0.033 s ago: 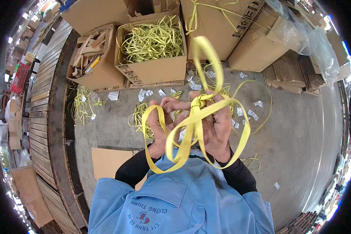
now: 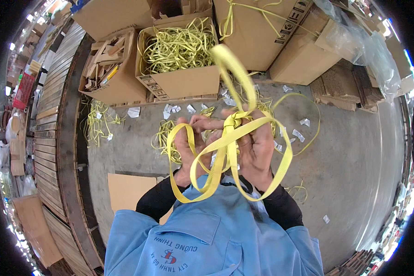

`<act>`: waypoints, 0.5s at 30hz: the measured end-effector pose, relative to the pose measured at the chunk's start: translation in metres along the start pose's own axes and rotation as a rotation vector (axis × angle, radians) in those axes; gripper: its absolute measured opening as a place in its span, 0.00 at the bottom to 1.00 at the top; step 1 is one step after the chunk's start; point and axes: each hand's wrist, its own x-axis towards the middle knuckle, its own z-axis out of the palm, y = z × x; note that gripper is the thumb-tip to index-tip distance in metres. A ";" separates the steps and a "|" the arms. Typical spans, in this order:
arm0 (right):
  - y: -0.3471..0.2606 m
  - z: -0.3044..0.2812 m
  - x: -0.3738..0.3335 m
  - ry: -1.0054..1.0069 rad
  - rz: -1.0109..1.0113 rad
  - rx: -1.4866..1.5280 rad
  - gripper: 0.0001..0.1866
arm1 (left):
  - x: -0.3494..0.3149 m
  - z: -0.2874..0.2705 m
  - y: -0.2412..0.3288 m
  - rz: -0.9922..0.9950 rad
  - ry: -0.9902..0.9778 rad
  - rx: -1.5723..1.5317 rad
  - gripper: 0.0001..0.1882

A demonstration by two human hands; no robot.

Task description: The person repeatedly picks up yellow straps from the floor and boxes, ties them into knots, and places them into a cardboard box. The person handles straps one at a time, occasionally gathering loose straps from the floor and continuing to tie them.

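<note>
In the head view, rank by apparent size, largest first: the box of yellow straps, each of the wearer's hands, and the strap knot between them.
1. Box of yellow straps
2. Left hand and right hand: alike, so unranked
3. Strap knot

Strap pile (image 2: 179,48) sat in carton (image 2: 181,83), upper centre; scrap box (image 2: 108,87) stood just left. Slat platform (image 2: 46,152) ran down left side. Mid-frame, left hand (image 2: 188,154) and right hand (image 2: 258,158) had strap (image 2: 231,122) between. Cardboard stack (image 2: 338,83) lay upper right.
</note>
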 end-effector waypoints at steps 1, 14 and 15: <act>0.000 -0.003 -0.004 -0.042 0.036 0.078 0.23 | -0.005 -0.002 -0.001 -0.060 -0.035 -0.141 0.12; 0.013 -0.027 -0.002 -0.037 -0.117 -0.315 0.20 | 0.018 -0.071 0.041 -0.067 -0.211 0.563 0.20; 0.014 -0.027 -0.002 -0.032 -0.095 -0.420 0.19 | 0.028 -0.080 0.056 -0.068 0.023 0.442 0.09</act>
